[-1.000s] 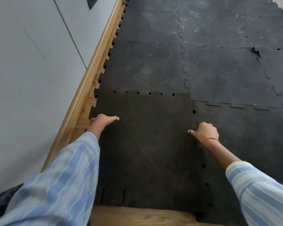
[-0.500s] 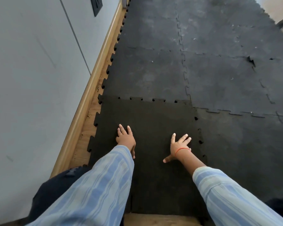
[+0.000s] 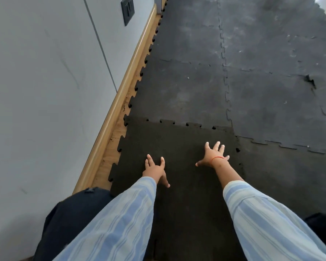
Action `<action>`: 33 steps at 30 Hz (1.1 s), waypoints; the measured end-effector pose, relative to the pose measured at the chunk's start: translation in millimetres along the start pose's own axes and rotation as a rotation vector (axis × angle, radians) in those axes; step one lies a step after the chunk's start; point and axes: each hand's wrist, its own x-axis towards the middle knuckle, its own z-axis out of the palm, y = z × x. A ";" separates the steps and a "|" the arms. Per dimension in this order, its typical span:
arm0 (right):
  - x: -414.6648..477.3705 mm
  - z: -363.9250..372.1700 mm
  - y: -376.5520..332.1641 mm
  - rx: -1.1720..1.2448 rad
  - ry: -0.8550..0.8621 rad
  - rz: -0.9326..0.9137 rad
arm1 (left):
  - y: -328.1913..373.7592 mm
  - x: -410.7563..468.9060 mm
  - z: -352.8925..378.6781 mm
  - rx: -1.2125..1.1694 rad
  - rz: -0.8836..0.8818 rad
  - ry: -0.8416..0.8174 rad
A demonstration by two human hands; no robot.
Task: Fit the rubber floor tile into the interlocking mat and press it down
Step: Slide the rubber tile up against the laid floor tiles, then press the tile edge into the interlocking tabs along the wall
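A dark rubber floor tile with jigsaw edges lies at the near left corner of the grey interlocking mat. Its far and right edges meet the neighbouring tiles, with small gaps showing at the teeth. My left hand rests flat on the tile's middle left, fingers spread. My right hand, with a red thread on the wrist, lies flat nearer the tile's right edge, fingers apart. Neither hand holds anything.
A grey wall with a wooden skirting board runs along the left, a strip of wooden floor beside it. A dark wall socket sits high on the wall. My dark-clothed knee is at the lower left.
Both hands came in from the tile's side edges to its middle and opened flat on it. The right hand has since slid further forward and right; the view tilted up.
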 end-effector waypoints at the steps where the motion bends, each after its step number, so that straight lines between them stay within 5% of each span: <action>1: 4.5 -3.8 4.0 0.038 0.034 0.058 | 2.3 0.1 -0.1 0.006 -0.017 -0.005; 6: 30.0 -20.1 27.6 0.255 0.044 0.313 | 14.6 0.4 -16.8 0.049 -0.101 -0.073; 15: 44.8 -33.0 43.7 0.340 0.071 0.304 | 25.0 2.3 -61.8 0.027 -0.171 -0.182; 21: 51.1 -25.2 64.6 0.342 0.124 0.226 | -2.8 31.7 -98.6 -0.016 -0.057 0.549; 26: 53.2 -15.1 68.3 0.430 0.200 0.201 | -39.9 66.3 -99.0 -0.053 -0.120 0.326; 33: 45.0 -8.3 52.3 0.528 0.239 0.212 | -55.5 76.3 -97.9 -0.084 -0.105 0.250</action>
